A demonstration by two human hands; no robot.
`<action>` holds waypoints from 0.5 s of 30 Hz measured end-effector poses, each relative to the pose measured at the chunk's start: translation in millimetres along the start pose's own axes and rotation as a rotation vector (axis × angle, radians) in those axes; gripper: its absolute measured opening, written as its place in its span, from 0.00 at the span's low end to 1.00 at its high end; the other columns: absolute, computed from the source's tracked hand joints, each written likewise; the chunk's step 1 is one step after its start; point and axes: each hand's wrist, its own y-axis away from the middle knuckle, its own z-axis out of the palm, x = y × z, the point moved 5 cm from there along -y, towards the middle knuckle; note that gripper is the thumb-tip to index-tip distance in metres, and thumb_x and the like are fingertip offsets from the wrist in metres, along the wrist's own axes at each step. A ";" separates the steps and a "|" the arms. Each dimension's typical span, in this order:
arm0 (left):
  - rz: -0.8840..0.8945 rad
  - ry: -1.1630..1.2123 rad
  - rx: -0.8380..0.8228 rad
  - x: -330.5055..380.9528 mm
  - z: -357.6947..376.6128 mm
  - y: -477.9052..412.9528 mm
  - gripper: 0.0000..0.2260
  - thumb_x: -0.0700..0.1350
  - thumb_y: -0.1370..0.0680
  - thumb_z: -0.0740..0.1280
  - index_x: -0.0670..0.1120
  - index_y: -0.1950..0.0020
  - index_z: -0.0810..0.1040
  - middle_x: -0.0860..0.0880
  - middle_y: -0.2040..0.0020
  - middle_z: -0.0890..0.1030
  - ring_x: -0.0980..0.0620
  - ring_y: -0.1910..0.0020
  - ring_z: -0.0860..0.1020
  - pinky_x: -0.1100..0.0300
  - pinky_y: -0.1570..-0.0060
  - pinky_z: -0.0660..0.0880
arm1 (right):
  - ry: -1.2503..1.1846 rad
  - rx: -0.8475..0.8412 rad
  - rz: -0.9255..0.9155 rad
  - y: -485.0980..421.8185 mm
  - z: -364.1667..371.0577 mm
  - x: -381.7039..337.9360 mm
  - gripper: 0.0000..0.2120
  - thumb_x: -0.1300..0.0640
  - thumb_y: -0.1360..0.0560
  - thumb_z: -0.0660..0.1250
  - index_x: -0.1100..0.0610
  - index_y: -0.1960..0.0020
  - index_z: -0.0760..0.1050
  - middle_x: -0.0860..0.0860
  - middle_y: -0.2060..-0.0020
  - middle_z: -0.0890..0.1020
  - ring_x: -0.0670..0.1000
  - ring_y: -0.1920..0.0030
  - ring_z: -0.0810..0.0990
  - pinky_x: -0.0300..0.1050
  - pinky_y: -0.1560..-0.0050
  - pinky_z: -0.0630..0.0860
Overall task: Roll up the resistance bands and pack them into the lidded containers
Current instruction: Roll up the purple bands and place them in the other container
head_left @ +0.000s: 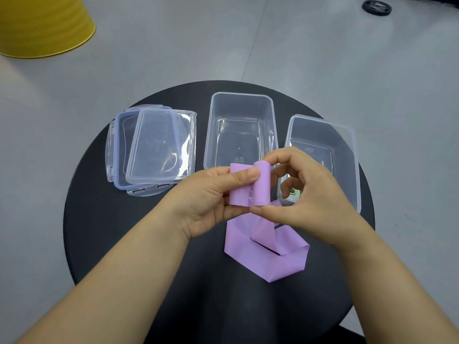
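- head view: both hands up over the round black counter [104, 232], working one purple band [267, 256]
- left hand [208, 202]: thumb on top, fingers [248, 174] closed on the flat unrolled stretch just left of the roll, likely to keep tension so the winding stays tight
- right hand [305, 194]: fingers [278, 157] and thumb pinch the roll [261, 184] by its far and near ends, so it can spin toward the left thumb
- roll is small; most of the band hangs below the fingers and lies folded in a loose loop on the counter, so rolling looks early
- middle container [242, 130]: just beyond the fingertips, open, looks empty, probably the target for this roll
- right container [325, 155]: behind the right hand, also open; something pale green [295, 193] shows in its near corner, mostly hidden by the fingers, maybe a packed band, cannot confirm
- lids [159, 147]: two, stacked askew, well left of the left hand, off the boxes so drops stay unobstructed
- risk as I judge it: slack tail may snag or twist, roll may telescope if the end pinch loosens
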 end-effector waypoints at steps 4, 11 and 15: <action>0.008 0.030 0.026 1.3 -2.0 -0.4 0.16 0.45 0.37 0.70 0.39 0.52 0.80 0.39 0.52 0.83 0.46 0.54 0.83 0.57 0.62 0.81 | 0.015 -0.059 0.022 -1.0 4.8 2.8 0.35 0.46 0.46 0.81 0.38 0.43 0.69 0.29 0.56 0.74 0.40 0.61 0.75 0.42 0.64 0.78; 0.000 0.034 -0.026 0.1 5.5 1.9 0.16 0.44 0.35 0.69 0.38 0.51 0.81 0.41 0.52 0.84 0.48 0.60 0.84 0.62 0.69 0.79 | 0.072 0.034 -0.068 -3.0 5.2 5.2 0.24 0.42 0.43 0.74 0.43 0.48 0.73 0.38 0.50 0.76 0.44 0.55 0.76 0.35 0.62 0.73; 0.003 0.028 -0.042 0.3 9.8 3.2 0.15 0.44 0.35 0.68 0.38 0.51 0.80 0.44 0.57 0.84 0.50 0.66 0.83 0.64 0.71 0.77 | 0.071 0.057 -0.084 -2.2 3.0 5.2 0.22 0.44 0.42 0.74 0.46 0.51 0.74 0.40 0.53 0.77 0.45 0.54 0.76 0.33 0.63 0.71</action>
